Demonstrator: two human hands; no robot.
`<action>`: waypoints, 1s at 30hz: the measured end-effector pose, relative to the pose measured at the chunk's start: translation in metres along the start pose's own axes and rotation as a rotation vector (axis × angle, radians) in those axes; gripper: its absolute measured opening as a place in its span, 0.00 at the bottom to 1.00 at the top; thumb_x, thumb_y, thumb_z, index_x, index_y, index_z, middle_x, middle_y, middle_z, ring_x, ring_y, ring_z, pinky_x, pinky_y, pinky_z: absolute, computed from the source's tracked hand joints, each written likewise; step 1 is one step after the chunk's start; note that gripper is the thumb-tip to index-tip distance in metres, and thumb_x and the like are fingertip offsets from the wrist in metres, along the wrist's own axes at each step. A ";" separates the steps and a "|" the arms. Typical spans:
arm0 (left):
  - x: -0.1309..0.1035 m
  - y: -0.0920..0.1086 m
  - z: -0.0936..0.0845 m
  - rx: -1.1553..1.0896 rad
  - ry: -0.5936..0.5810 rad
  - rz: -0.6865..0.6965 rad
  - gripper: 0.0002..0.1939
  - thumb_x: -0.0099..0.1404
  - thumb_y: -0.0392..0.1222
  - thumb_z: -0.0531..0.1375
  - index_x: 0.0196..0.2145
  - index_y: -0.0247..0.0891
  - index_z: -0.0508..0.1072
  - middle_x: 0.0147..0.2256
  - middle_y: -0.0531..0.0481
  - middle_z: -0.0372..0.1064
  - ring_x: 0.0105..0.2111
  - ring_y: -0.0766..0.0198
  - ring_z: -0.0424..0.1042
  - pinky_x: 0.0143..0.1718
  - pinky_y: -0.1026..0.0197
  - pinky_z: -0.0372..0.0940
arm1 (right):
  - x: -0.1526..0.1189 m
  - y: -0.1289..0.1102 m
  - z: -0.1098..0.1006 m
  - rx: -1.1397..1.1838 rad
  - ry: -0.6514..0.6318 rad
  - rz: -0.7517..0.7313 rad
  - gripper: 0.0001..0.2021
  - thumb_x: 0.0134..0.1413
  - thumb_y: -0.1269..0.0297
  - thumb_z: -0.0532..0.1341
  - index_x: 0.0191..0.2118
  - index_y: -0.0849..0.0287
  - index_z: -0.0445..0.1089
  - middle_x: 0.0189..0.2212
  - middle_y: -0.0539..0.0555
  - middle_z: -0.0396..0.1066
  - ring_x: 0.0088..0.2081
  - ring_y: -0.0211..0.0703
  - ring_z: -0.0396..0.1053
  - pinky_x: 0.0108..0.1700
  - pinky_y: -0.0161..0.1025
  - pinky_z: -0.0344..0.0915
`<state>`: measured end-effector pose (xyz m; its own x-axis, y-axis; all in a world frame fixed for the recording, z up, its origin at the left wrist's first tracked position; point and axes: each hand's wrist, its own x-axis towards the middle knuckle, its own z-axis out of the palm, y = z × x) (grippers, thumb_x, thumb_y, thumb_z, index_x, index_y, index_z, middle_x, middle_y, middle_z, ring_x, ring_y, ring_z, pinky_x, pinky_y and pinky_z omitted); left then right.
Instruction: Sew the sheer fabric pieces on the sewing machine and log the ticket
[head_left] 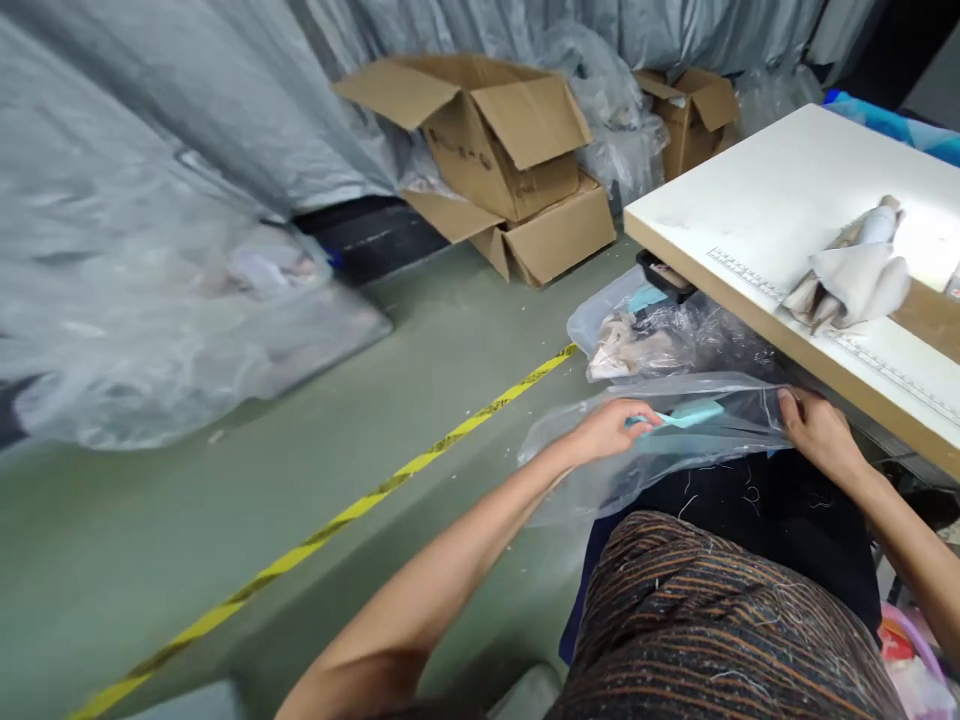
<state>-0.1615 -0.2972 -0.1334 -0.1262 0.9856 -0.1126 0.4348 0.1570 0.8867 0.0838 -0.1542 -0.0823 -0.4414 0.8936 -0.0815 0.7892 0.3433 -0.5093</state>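
A large clear plastic bag [577,500] is stretched across my lap, below the table's front edge. My left hand [616,428] is at the bag's mouth, closed in a pinch on a thin light-teal piece [694,412] that looks like fabric or film. More teal shows through the plastic beneath it. My right hand [819,432] grips the bag's edge at the right, thumb on top and fingers curled under.
A white table [750,190] with a printed ruler stands at the right, a bundle of pale cloth [859,270] on it. Beneath its edge are a black tray [666,277] and filled plastic bags [652,345]. Open cardboard boxes [514,140] and yellow-black floor tape [390,485] lie beyond.
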 end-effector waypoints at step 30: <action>0.110 0.190 0.083 0.336 -0.124 1.116 0.16 0.71 0.35 0.52 0.52 0.38 0.73 0.46 0.42 0.74 0.47 0.58 0.73 0.48 0.53 0.71 | -0.076 0.076 -0.090 -0.533 0.407 -0.153 0.28 0.58 0.65 0.57 0.62 0.73 0.57 0.47 0.70 0.68 0.45 0.59 0.64 0.42 0.51 0.64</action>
<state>-0.0190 -0.1534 -0.0148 0.5539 0.5836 0.5938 0.4652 -0.8084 0.3606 0.2161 -0.1696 -0.0377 -0.4513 0.8252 0.3396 0.8790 0.4768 0.0097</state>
